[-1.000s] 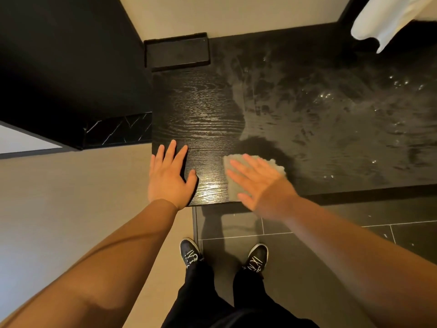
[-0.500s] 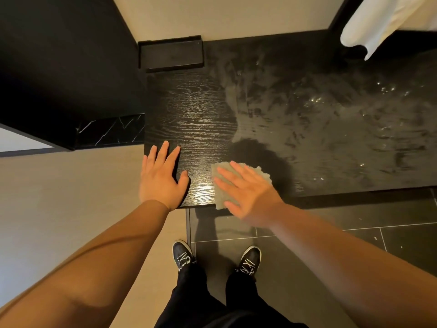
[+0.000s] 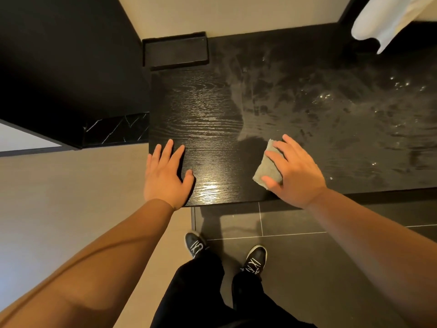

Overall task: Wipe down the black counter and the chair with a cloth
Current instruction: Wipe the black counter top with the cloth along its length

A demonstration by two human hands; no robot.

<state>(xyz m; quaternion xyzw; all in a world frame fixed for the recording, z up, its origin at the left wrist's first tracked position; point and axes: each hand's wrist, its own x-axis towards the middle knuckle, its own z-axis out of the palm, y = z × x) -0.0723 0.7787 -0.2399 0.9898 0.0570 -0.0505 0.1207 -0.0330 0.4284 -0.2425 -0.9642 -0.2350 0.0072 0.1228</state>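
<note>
Tray (image 3: 176, 51) lies at counter (image 3: 201, 114) rear; white fabric (image 3: 387, 20) overhangs.

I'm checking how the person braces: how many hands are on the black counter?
2. The left hand lies flat at the front left corner of the black counter; the right hand presses a grey cloth near its front edge.

Loose black trousers (image 3: 201, 294) fall over black low shoes. The left shoe (image 3: 194, 245) and right shoe (image 3: 256, 259) both show white laces and white markings on top. The left forearm (image 3: 106, 252) and right forearm (image 3: 366, 233) are bare, as are the left grip (image 3: 165, 178) and right grip (image 3: 296, 176).
</note>
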